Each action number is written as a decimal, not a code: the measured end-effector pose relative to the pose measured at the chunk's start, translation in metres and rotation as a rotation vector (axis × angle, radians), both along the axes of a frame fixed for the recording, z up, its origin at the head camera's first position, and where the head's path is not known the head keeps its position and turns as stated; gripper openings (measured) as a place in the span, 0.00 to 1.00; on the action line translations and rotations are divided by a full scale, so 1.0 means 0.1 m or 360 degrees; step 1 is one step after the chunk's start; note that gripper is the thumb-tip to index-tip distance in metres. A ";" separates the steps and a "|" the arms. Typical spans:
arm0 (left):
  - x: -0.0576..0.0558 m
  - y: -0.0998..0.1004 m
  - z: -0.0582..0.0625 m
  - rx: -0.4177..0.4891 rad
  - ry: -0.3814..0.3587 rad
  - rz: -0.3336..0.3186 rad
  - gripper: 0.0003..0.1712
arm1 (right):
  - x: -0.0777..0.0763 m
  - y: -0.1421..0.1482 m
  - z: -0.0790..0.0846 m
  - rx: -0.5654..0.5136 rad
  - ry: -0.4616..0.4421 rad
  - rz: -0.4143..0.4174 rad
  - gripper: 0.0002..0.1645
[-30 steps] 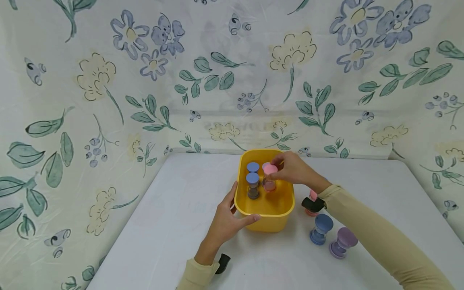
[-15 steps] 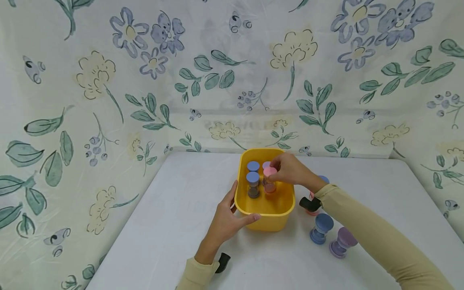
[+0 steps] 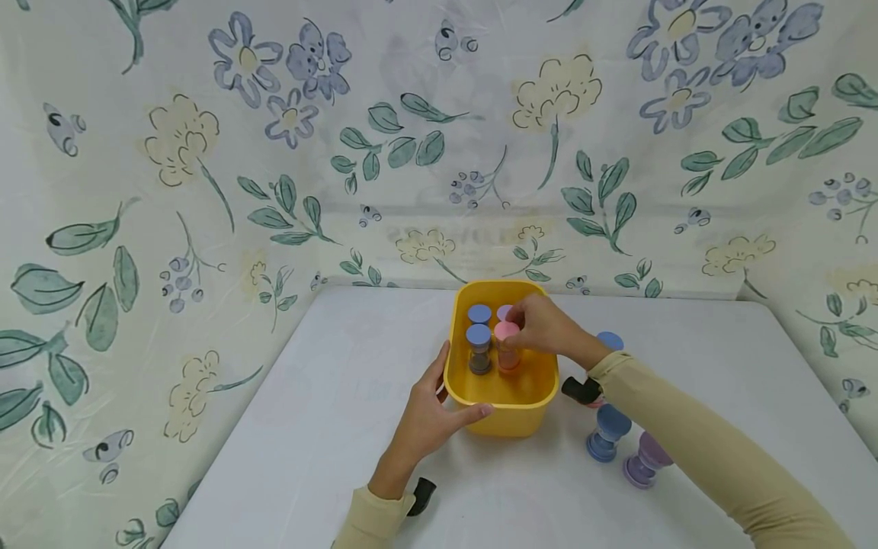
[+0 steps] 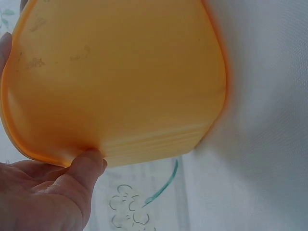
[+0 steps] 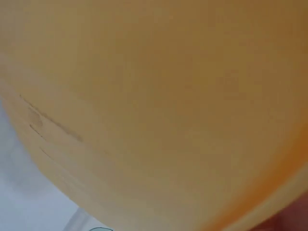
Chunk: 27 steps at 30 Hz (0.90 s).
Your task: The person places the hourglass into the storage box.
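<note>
A yellow plastic bin (image 3: 504, 421) stands on the white table. My left hand (image 3: 428, 419) grips its near left corner, thumb along the front rim and fingers on the left side; the left wrist view shows the thumb (image 4: 86, 166) against the wall. Inside the bin, my right hand (image 3: 549, 324) pinches the pink top of an hourglass-shaped sand timer (image 3: 507, 332), held upright. Beside it stand two blue-topped sand timers, a near one (image 3: 479, 337) and a far one (image 3: 479, 314). A lilac-topped timer (image 3: 504, 312) is partly hidden behind the pink one. The bin's outer wall (image 5: 159, 106) fills the right wrist view.
Right of the bin, a blue sand timer (image 3: 607, 433) and a purple one (image 3: 648, 460) stand on the table (image 3: 329, 427). Another blue top (image 3: 610, 341) shows behind my right forearm. A pink timer there is mostly hidden by the black wrist strap (image 3: 581, 390). Floral cloth hangs behind.
My right hand has shifted slightly left with the pink sand timer, bringing it nearer the blue-topped ones. The blue top behind the forearm has come into view. My left hand stays put.
</note>
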<state>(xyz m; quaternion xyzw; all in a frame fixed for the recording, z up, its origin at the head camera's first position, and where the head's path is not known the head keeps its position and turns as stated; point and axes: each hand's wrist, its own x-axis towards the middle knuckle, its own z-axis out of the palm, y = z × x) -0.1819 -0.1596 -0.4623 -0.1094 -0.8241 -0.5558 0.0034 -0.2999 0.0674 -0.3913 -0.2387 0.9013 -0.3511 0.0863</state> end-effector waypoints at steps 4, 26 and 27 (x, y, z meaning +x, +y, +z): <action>-0.01 0.00 0.00 0.0000 0.0004 0.0001 0.68 | 0.03 -0.02 0.01 0.0033 0.0001 -0.0001 0.11; 0.00 0.00 0.01 0.0015 0.0022 -0.0014 0.66 | 0.02 -0.08 -0.03 0.0223 0.0036 0.0023 0.08; 0.00 0.00 0.00 0.0017 0.0021 -0.0014 0.66 | 0.02 -0.08 -0.03 0.0228 0.0034 0.0022 0.08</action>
